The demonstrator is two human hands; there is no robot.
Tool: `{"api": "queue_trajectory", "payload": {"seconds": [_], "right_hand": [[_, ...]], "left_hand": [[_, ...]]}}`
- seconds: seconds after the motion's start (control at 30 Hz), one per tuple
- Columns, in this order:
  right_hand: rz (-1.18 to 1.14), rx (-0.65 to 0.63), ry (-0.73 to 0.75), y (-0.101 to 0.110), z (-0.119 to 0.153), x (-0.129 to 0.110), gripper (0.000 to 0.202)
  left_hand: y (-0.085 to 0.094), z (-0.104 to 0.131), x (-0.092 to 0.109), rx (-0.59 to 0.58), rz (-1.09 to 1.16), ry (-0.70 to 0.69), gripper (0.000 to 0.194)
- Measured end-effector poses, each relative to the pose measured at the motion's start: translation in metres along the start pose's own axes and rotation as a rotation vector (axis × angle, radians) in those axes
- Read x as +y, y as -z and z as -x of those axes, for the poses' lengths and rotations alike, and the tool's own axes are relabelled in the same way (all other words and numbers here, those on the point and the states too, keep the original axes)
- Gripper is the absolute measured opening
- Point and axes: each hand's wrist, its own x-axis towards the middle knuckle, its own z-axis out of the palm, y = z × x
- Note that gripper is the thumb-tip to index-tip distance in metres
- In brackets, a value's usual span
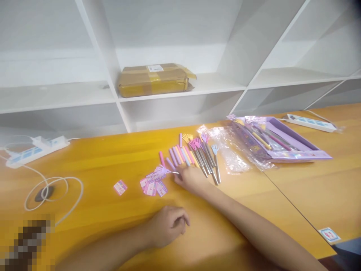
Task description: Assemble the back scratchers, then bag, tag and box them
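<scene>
My right hand (191,178) is closed on the thin metal rod of a back scratcher (162,170) with a lilac hand-shaped head. That head points left, above small printed cards (151,187) lying in an overlapping pile. Just beyond my right fingers lie several pastel handle tubes (176,155). Beside them, to the right, is a group of back scratchers (204,152) with yellow, pink, purple and blue hand-shaped heads on metal shafts. Nearer to me, my left hand (170,226) is curled over the table, with nothing visible in its fingers.
A single card (120,187) lies left of the pile. Clear plastic wrap (232,150) and an open purple box (307,153) holding more scratchers stand at right. Power strips (38,150) and a looped white cable (80,192) lie on the table. A taped parcel (153,79) rests on the shelf.
</scene>
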Motion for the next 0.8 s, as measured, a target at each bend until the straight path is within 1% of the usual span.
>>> {"api": "queue_trajectory", "payload": {"seconds": [0.07, 0.13, 0.2, 0.27, 0.3, 0.33, 0.37, 0.43, 0.5, 0.57, 0.67, 0.8], "right_hand": [[-0.037, 0.031, -0.029, 0.008, 0.011, 0.009, 0.024], [-0.152, 0.059, -0.028, 0.014, 0.027, 0.014, 0.026], [-0.464, 0.041, 0.073, 0.015, 0.045, 0.013, 0.037], [-0.856, -0.063, 0.249, 0.010, 0.063, 0.006, 0.044], [-1.006, -0.139, 0.323, 0.006, 0.071, 0.001, 0.044], [-1.097, -0.218, 0.369, 0.000, 0.077, -0.005, 0.043], [-1.147, -0.286, 0.388, -0.006, 0.083, -0.010, 0.040], [-1.198, -0.374, 0.374, -0.018, 0.090, -0.018, 0.036], [-1.234, -0.404, 0.363, -0.026, 0.092, -0.022, 0.034], [-1.265, -0.389, 0.369, -0.031, 0.091, -0.023, 0.036], [-1.297, -0.363, 0.341, -0.033, 0.088, -0.019, 0.041], [-1.368, -0.415, 0.304, -0.034, 0.086, -0.011, 0.046]], "left_hand": [[-0.002, 0.001, -0.001, 0.060, 0.060, 0.005, 0.015], [-0.002, 0.002, -0.002, 0.182, 0.191, -0.013, 0.019], [0.000, 0.001, -0.003, 0.320, 0.335, -0.047, 0.029], [0.003, -0.001, -0.003, 0.386, 0.422, -0.051, 0.039], [0.005, -0.002, -0.002, 0.393, 0.430, -0.042, 0.043], [0.007, -0.003, -0.001, 0.392, 0.416, -0.035, 0.045], [0.008, -0.003, 0.000, 0.388, 0.388, -0.033, 0.047], [0.010, -0.003, 0.002, 0.380, 0.325, -0.045, 0.048], [0.012, -0.004, 0.003, 0.366, 0.293, -0.057, 0.047], [0.013, -0.005, 0.004, 0.352, 0.277, -0.057, 0.045], [0.017, -0.009, 0.005, 0.330, 0.270, -0.052, 0.044], [0.019, -0.011, 0.003, 0.319, 0.277, -0.010, 0.041]]}}
